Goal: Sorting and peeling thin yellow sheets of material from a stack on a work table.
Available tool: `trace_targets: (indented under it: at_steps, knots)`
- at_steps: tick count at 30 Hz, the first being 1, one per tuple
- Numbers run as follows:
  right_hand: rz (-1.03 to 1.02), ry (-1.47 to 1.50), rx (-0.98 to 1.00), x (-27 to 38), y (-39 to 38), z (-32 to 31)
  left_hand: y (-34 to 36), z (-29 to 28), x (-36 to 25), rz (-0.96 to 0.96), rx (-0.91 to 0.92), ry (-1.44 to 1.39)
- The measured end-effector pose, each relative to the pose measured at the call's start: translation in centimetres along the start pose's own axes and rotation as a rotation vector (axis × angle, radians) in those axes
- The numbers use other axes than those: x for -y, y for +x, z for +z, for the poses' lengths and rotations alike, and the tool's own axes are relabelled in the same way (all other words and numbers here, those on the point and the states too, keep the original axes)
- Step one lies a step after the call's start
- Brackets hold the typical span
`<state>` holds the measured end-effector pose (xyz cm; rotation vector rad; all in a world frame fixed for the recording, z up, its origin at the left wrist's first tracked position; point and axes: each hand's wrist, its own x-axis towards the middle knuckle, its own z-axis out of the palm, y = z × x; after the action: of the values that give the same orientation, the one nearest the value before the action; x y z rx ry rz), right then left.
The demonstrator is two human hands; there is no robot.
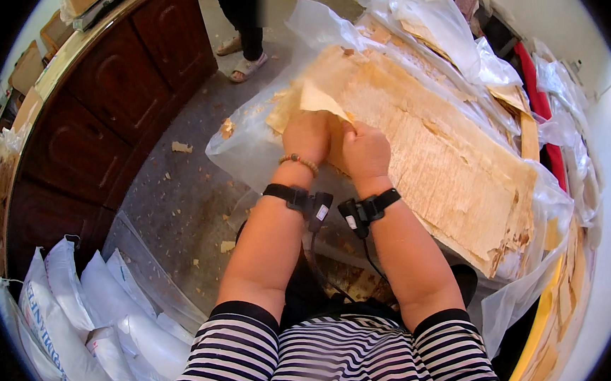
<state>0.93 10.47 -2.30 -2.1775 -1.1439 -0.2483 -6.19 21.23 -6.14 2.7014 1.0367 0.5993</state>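
Translucent plastic sheeting (245,141), stacked tan wood-veneer sheets (453,173) lying on it, grey floor (190,188), scattered veneer scraps (182,147), dark-wood panelled cabinet (101,105) along the left

Blue lettering down a white sack, small labels on two wrist devices.
Large blue capital letters run lengthwise along a plump, glossy white sack (84,365) at the lower left, slanted and partly cut off by the curved rim of the view. A small white rectangular label (322,212) sits on the black box-shaped device strapped behind the left hand (305,139); a similar white label (352,222) marks the one behind the right hand (367,154). Both labels' print is too small to read.
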Motion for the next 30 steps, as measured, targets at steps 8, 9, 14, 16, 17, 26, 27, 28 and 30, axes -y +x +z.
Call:
trace_targets:
  at_steps: [8,9,14,16,17,26,27,28,30]
  knots:
    - [0.093,0.15,-0.083,-1.7,2.2,-4.2,0.5,1.1,-2.0,-0.052,-0.272,0.1]
    - [0.124,0.202,-0.076,-1.8,2.2,-4.5,0.5,1.2,-2.1,-0.063,-0.261,0.132]
    - [0.096,0.272,-0.146,-2.7,1.8,-4.8,2.9,2.1,-3.4,-0.032,-0.276,0.147]
    - [0.123,0.262,-0.128,-2.6,1.7,-4.8,3.8,-0.9,-4.8,0.117,0.098,-0.047]
    - [0.077,0.214,-0.148,-2.5,1.6,-4.6,3.9,-0.2,-4.5,0.113,0.096,-0.044]
    - [0.131,0.338,-0.221,-4.5,2.7,-7.9,4.0,1.1,-4.2,0.07,0.147,0.143]
    - [0.154,0.355,-0.21,-4.6,2.8,-8.5,3.8,1.9,-3.9,0.094,0.037,0.077]
    - [0.155,0.355,-0.211,-5.0,2.9,-8.9,3.6,1.8,-3.9,0.121,-0.071,0.009]
    - [0.18,0.46,-0.252,-5.6,3.1,-9.7,3.9,1.6,-4.2,0.095,0.023,0.045]
